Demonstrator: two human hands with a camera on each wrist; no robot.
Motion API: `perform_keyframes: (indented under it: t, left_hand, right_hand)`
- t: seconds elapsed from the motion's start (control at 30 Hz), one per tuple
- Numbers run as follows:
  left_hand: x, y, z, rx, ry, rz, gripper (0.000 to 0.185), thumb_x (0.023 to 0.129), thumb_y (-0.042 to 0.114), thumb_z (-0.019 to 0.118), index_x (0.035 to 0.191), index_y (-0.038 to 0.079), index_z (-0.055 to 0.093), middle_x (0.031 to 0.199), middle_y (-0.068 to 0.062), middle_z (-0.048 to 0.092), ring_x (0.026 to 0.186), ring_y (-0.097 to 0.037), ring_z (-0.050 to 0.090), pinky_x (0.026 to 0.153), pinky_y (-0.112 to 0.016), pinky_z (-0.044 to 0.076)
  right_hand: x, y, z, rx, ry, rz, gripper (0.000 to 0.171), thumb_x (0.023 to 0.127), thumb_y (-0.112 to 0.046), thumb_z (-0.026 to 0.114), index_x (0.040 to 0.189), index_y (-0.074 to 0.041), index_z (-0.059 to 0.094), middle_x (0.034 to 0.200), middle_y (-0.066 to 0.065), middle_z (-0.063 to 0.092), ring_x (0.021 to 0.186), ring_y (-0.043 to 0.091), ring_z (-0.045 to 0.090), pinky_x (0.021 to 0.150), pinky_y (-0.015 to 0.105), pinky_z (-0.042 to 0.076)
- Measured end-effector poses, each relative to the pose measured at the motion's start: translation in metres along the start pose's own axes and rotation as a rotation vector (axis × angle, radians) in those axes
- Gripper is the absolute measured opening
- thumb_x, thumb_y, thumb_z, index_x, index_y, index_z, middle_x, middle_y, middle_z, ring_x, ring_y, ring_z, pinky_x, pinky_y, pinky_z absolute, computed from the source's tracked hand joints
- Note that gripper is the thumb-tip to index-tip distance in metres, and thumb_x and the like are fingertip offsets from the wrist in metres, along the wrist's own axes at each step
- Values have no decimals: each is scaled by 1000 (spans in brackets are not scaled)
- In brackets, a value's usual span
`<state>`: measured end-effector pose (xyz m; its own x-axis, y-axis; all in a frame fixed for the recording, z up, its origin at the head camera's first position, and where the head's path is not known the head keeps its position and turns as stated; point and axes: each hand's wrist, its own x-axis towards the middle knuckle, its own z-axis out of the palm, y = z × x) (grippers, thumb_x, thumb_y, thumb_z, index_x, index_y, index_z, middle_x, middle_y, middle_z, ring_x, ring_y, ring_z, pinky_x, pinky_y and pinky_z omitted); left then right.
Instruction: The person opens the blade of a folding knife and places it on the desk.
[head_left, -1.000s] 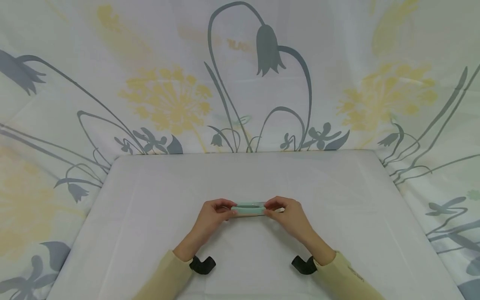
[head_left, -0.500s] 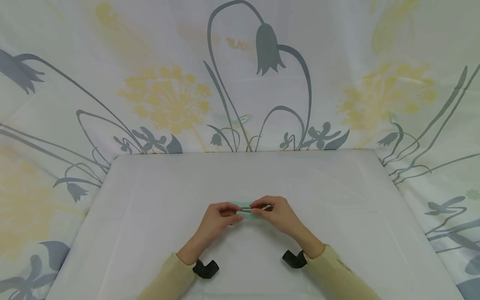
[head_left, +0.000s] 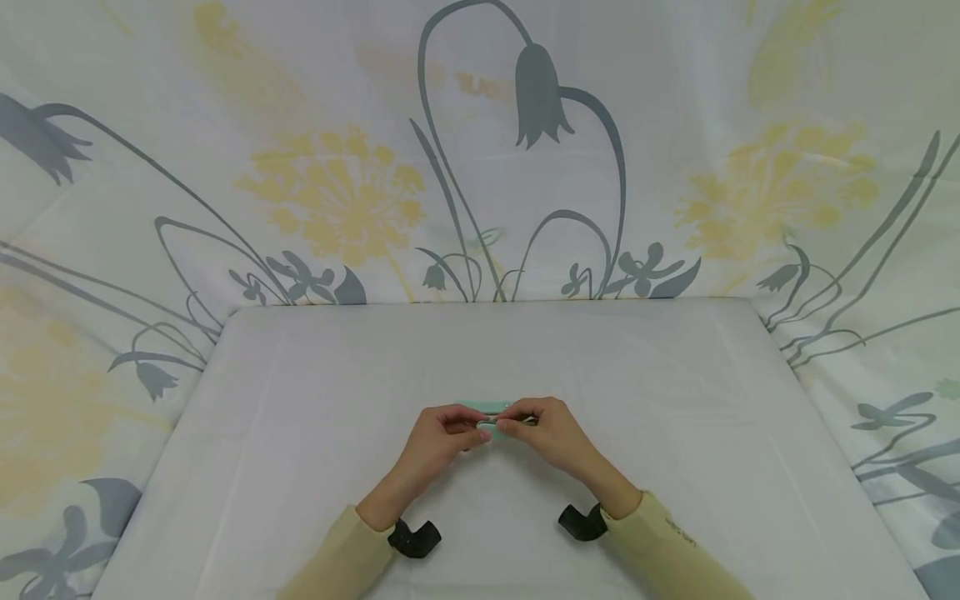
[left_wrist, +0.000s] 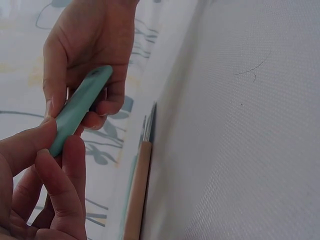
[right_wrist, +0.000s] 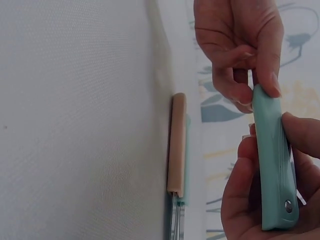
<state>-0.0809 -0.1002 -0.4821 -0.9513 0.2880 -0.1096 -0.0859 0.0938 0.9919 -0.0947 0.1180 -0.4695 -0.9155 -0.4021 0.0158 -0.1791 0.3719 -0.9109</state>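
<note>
Both hands were raised just above the white cloth-covered counter [head_left: 300, 400], meeting over its middle. Between them was a slim, pale mint-green plastic folding tool [head_left: 486, 412] with a rounded handle and a small metal rivet near one end, lying crosswise from one set of fingers to the other.

Left hand [head_left: 438, 437]: fingers [left_wrist: 70, 165] curled, thumb and forefinger pinching the near end of the green handle. In the left wrist view the handle ran up and away from those fingertips toward the other hand.

Right hand [head_left: 547, 433]: fingers [right_wrist: 250, 180] wrapped round the riveted end of the handle, thumb laid along its side. A thin metal part showed at the tips of the right fingers in the head view; too small to tell what it was.

The two sets of fingertips were nearly touching, with only a short stretch of green showing between them.

Pale yellow sleeves [head_left: 667, 546] covered both forearms, each with a black wrist mount [head_left: 414, 537] beneath it.

Beyond the fingers, a floral curtain [head_left: 480, 150] with grey stems and yellow blooms hung behind the counter. Both wrist views showed a beige wooden strip [right_wrist: 177, 145] along the counter's far edge, well apart from the hands.
</note>
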Motion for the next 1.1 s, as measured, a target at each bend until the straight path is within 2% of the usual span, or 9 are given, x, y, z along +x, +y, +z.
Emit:
perform_keyframes:
  t: [0.27,0.4,0.63,0.97,1.1]
  left_hand:
    - [0,4,1,-12,-7,-18,22,87,2,76,107,-5,72,86,-5,72,72,-13,60,66,-30,47]
    - [-3,13,3,-17,-15,-8,23,86,-1,75,107,-10,70,85,-7,71,72,-14,61,66,-30,48]
    - [-10,30,6,-18,-5,-14,22,85,-2,75,106,-9,71,84,-8,71,72,-13,61,66,-29,48]
    - [-11,32,7,-6,11,-20,25,85,-1,76,107,-11,69,86,-7,71,71,-10,60,66,-28,48]
    - [-9,29,7,-7,9,-31,26,85,-1,76,107,-12,68,85,-7,70,70,-10,59,66,-28,48]
  right_hand:
    - [-2,1,1,40,18,2,13,93,-26,72,94,-14,77,96,-4,72,87,16,63,74,30,53]
    - [-3,1,1,47,31,0,12,93,-26,72,93,-14,77,95,-4,72,87,17,63,74,30,52]
    - [-3,3,4,86,67,25,10,92,-20,73,92,-10,77,95,0,73,86,18,62,72,28,51]
    - [-4,4,10,111,167,-4,8,91,-13,73,89,-6,75,96,6,72,86,18,61,73,27,51]
    - [-4,4,12,109,189,10,7,91,-13,73,90,-5,75,96,5,72,84,16,59,72,27,50]
